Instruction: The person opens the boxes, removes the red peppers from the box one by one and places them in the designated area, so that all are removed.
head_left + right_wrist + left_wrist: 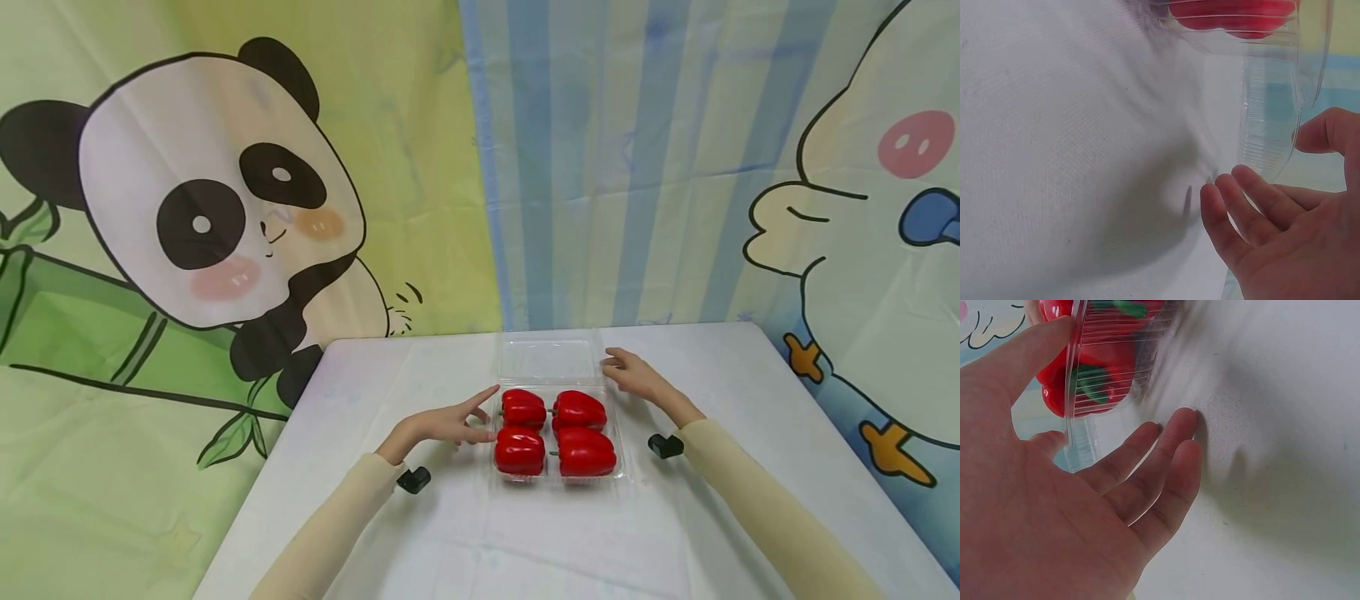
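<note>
A clear plastic clamshell box (621, 454) lies on the table with its lid (551, 360) folded back, away from me. Several red bell peppers (587, 452) fill it in two rows; green stems (1092, 384) show through the ribbed wall in the left wrist view. My left hand (447, 422) is at the box's left side, thumb against the rim, index finger stretched forward and the other fingers loosely spread. At the lid's right edge is my right hand (639, 377). Its thumb (1317, 134) touches the lid edge, and the other fingers are loosely bent below.
A white cloth covers the table (420, 533). Behind it hangs a printed curtain with a panda (202, 183) and blue stripes. Each wrist carries a small black device, one at the left cuff (414, 479) and one at the right cuff (665, 447).
</note>
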A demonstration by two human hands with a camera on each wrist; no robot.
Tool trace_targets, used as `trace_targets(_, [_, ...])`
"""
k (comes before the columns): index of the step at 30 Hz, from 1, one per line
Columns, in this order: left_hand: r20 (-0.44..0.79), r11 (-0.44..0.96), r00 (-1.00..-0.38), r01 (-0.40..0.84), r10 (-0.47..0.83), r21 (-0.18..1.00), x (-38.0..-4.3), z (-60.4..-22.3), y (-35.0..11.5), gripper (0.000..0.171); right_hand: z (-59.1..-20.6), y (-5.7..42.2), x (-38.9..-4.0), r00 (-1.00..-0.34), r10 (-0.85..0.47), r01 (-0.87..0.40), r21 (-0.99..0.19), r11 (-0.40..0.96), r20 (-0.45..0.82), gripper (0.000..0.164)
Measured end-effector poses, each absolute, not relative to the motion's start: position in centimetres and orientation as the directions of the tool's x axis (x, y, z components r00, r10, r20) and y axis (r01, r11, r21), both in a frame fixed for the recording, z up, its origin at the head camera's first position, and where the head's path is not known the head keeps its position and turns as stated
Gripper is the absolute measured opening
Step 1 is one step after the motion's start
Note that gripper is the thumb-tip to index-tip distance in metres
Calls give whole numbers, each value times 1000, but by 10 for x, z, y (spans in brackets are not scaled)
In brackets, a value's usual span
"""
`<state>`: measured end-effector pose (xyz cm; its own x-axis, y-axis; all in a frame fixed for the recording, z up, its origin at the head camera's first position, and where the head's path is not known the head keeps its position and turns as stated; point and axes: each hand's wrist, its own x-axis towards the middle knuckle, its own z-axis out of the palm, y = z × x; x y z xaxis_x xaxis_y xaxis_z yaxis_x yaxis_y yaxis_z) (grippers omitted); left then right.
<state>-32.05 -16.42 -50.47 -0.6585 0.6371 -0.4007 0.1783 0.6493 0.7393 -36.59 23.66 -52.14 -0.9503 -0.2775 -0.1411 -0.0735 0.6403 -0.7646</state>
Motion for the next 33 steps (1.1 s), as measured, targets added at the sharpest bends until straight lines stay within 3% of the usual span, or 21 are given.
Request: trace_targets(33, [-406, 653, -660, 172, 632, 738, -321, -505, -165, 94, -505, 242, -361, -934, -346, -190, -697, 692, -89, 65])
